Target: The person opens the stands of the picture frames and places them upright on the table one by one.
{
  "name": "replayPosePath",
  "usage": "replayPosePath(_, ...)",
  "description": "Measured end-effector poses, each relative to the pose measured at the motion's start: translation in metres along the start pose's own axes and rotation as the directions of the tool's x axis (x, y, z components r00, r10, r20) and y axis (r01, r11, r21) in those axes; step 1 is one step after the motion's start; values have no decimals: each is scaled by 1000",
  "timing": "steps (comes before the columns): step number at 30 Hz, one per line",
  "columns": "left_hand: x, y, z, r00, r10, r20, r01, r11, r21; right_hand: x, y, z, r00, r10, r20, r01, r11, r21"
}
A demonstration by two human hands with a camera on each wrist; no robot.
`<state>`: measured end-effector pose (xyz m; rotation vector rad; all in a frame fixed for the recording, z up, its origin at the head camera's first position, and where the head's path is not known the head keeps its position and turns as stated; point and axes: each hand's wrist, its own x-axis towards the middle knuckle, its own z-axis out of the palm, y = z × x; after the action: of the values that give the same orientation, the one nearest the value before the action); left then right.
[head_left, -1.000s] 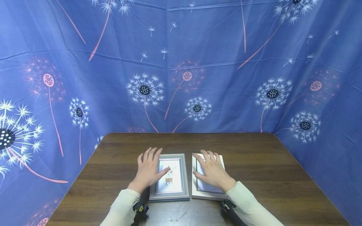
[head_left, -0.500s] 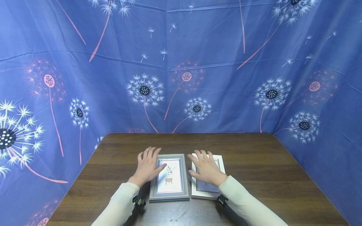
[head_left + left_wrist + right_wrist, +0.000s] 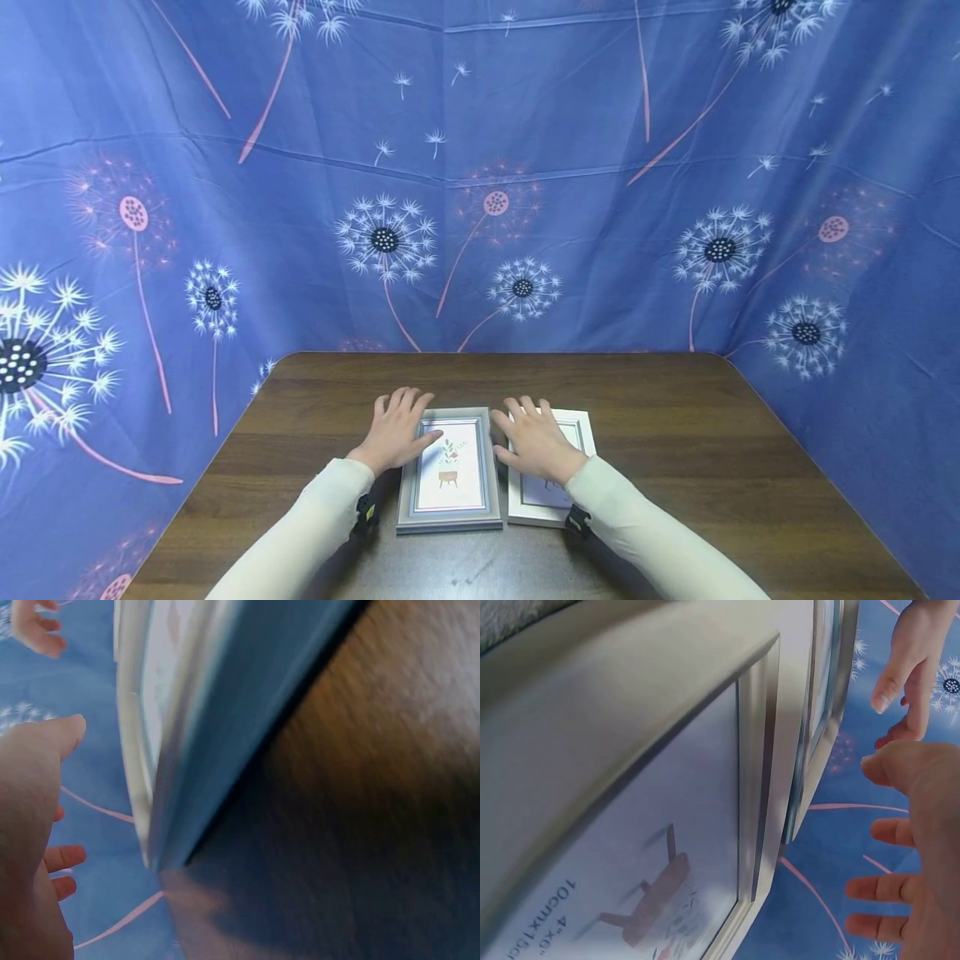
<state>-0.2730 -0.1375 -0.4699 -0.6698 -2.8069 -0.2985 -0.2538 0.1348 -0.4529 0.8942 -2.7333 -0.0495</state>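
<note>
Two picture frames lie side by side, face up, on the wooden table. The left one is a grey-blue picture frame with a print of a potted plant. Beside it, across a narrow gap, lies a white picture frame, its print marked 10cm x 15cm in the right wrist view. My left hand hovers over the grey-blue frame's upper left side, fingers spread. Over the white frame is my right hand, hiding part of its print, thumb towards the gap. In the wrist views both hands look apart from the frames and hold nothing.
The brown wooden table extends around both frames. A blue cloth with dandelion prints hangs behind the table and along both sides. Dark camera mounts sit below the wrists.
My right hand has shifted left and slightly away from me, towards the gap between the frames. The left hand has moved slightly. Both picture frames stay in place.
</note>
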Motion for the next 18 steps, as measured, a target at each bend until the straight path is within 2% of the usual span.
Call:
replayPosePath(7, 5, -4, 5, 997, 25, 68, -28, 999, 39, 4, -1, 1, 999, -7, 40, 7, 1000, -16)
replayPosePath(13, 11, -8, 8, 989, 65, 136, -77, 994, 82, 5, -1, 7, 999, -47, 24, 47, 999, -25)
replayPosePath(18, 18, -10, 9, 984, 113, 136, -133, 980, 151, 6, -1, 8, 996, -87, -1, 86, 996, -22)
